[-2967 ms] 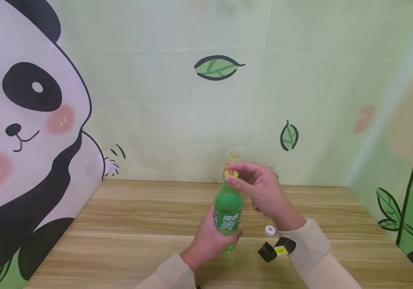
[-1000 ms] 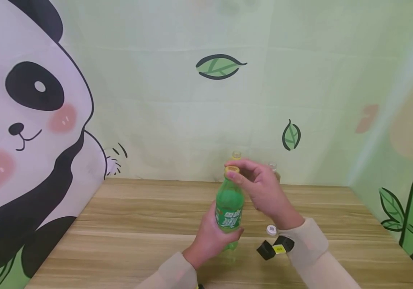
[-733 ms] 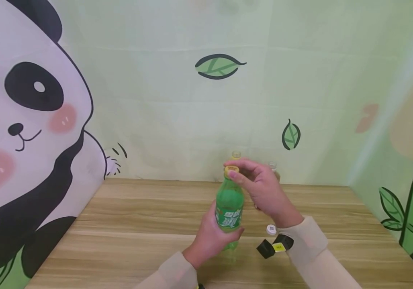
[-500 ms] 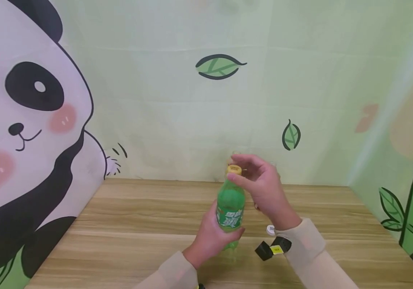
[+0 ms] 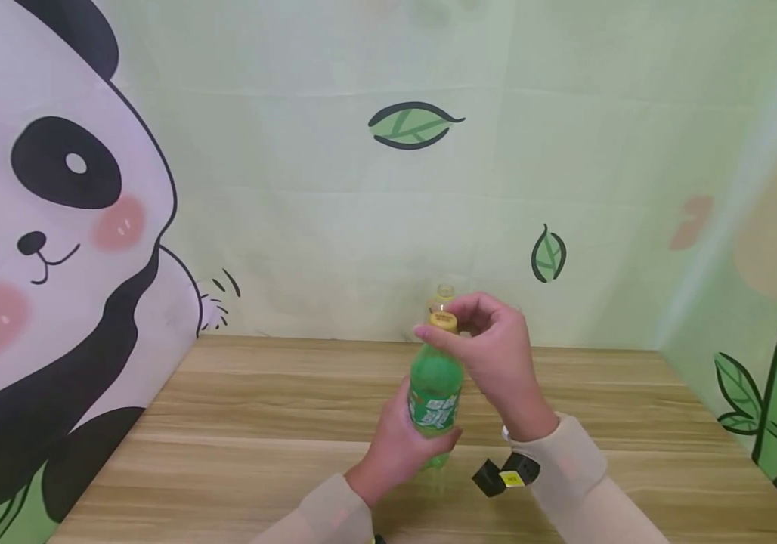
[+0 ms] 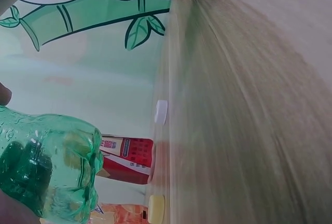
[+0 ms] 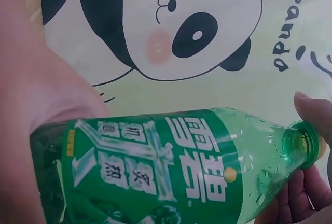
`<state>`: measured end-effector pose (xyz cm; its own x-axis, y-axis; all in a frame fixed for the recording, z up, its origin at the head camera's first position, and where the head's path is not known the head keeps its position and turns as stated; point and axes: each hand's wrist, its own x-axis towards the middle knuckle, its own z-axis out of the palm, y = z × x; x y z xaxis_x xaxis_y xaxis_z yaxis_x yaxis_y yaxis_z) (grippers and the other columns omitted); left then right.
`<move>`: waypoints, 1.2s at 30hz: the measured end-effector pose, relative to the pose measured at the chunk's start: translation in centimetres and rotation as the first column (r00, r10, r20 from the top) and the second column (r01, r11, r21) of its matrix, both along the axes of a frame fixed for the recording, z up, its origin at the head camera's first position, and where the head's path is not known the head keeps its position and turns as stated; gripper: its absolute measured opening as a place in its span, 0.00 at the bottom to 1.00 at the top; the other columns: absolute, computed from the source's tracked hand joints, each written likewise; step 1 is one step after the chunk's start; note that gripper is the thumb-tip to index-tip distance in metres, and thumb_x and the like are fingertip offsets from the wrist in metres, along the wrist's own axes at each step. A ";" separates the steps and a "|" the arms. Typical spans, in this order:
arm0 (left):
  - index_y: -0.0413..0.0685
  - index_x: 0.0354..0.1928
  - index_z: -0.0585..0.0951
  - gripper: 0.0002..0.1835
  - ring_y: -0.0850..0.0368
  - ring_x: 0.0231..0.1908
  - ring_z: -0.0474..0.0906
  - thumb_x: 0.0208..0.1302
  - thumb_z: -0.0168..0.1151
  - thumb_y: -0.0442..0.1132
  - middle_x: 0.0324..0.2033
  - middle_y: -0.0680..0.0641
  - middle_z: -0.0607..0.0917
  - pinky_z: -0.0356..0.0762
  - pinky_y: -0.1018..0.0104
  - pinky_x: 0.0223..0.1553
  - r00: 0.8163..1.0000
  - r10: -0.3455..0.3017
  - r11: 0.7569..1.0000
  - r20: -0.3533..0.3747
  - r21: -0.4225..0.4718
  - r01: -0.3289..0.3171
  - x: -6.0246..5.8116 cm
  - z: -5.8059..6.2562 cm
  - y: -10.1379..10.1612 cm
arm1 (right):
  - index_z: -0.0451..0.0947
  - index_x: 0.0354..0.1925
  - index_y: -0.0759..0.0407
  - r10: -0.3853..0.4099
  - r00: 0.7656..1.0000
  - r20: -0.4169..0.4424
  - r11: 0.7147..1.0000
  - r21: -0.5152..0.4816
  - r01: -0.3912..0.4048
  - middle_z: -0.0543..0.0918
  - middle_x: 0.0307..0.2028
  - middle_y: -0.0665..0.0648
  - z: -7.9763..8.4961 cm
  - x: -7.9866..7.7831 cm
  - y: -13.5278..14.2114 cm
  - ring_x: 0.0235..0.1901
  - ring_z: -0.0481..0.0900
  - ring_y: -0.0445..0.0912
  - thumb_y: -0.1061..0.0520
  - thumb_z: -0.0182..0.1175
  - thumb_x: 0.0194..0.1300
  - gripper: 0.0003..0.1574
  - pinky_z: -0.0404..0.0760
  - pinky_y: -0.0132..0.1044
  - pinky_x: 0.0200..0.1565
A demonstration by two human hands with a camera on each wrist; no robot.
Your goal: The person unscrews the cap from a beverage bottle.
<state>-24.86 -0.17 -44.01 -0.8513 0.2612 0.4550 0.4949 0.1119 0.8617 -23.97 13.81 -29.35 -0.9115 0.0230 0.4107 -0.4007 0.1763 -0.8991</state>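
Note:
A green plastic soda bottle (image 5: pixel 434 378) with a green label is held upright, its base above the table in the left wrist view. My left hand (image 5: pixel 398 442) grips its lower body. At the top, my right hand (image 5: pixel 497 347) has its thumb and fingers around the yellow bottle cap (image 5: pixel 443 321), which sits on the neck. The right wrist view shows the thumb (image 7: pixel 314 111) on one side of the neck and curled fingers (image 7: pixel 298 193) on the other. Whether the thumb presses the cap is hard to tell.
Behind the green bottle stands an uncapped bottle (image 5: pixel 445 292). A red-labelled container (image 6: pixel 128 159) and an orange-labelled one (image 6: pixel 122 212) show in the left wrist view. A white cap (image 6: pixel 161 112) and a yellow cap (image 6: pixel 156 209) lie on the wooden table (image 5: pixel 259 423).
My right fingers loosened from the cap and came back around it, with the thumb now further left. The right wrist shifted slightly left, covering most of the white cap. My left hand stayed nearly still.

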 end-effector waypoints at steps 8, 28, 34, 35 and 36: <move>0.58 0.64 0.69 0.38 0.59 0.48 0.83 0.51 0.78 0.35 0.49 0.54 0.85 0.83 0.62 0.56 1.000 0.000 1.000 0.031 -0.027 0.001 0.1 0.3 -0.1 | 0.85 0.40 0.55 0.007 1.000 0.011 1.000 0.013 -0.007 0.88 0.37 0.54 0.2 0.2 0.1 0.39 0.82 0.49 0.46 0.83 0.49 0.24 0.81 0.34 0.38; 0.57 0.63 0.70 0.39 0.58 0.46 0.83 0.50 0.79 0.35 0.47 0.52 0.86 0.84 0.62 0.54 1.000 0.025 1.000 0.004 0.011 -0.025 -0.1 -0.1 0.1 | 0.86 0.51 0.54 0.192 0.981 0.019 0.979 0.073 -0.193 0.89 0.47 0.55 -0.2 -0.7 0.9 0.46 0.86 0.47 0.51 0.72 0.64 0.19 0.86 0.34 0.48; 0.56 0.63 0.70 0.39 0.57 0.47 0.83 0.50 0.80 0.36 0.47 0.52 0.85 0.83 0.62 0.54 0.999 0.037 0.999 0.010 0.013 -0.037 -0.1 -0.1 0.3 | 0.84 0.56 0.53 0.250 0.968 0.014 0.965 0.082 -0.250 0.87 0.51 0.56 -0.6 -1.1 1.2 0.48 0.85 0.45 0.50 0.67 0.70 0.18 0.85 0.33 0.49; 0.56 0.63 0.70 0.39 0.57 0.47 0.83 0.50 0.80 0.36 0.47 0.52 0.85 0.83 0.62 0.54 0.999 0.037 0.999 0.014 0.014 -0.037 -0.1 -0.1 0.3 | 0.84 0.57 0.53 0.261 0.965 0.015 0.962 0.078 -0.261 0.87 0.52 0.56 -0.6 -1.2 1.2 0.49 0.84 0.45 0.50 0.66 0.71 0.19 0.85 0.32 0.50; 0.57 0.63 0.70 0.39 0.57 0.47 0.83 0.50 0.80 0.36 0.47 0.51 0.85 0.83 0.62 0.55 0.999 0.035 0.999 0.018 0.017 -0.035 -0.1 -0.1 0.3 | 0.83 0.58 0.53 0.275 0.961 0.019 0.959 0.070 -0.275 0.86 0.54 0.57 -0.7 -1.2 1.2 0.51 0.84 0.44 0.50 0.65 0.72 0.19 0.84 0.32 0.52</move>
<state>-24.96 0.17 -44.16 -0.8675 0.2235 0.4443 0.4760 0.1138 0.8721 -25.19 15.03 -30.05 -0.8820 -0.2582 0.3942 -0.4350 0.1241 -0.8919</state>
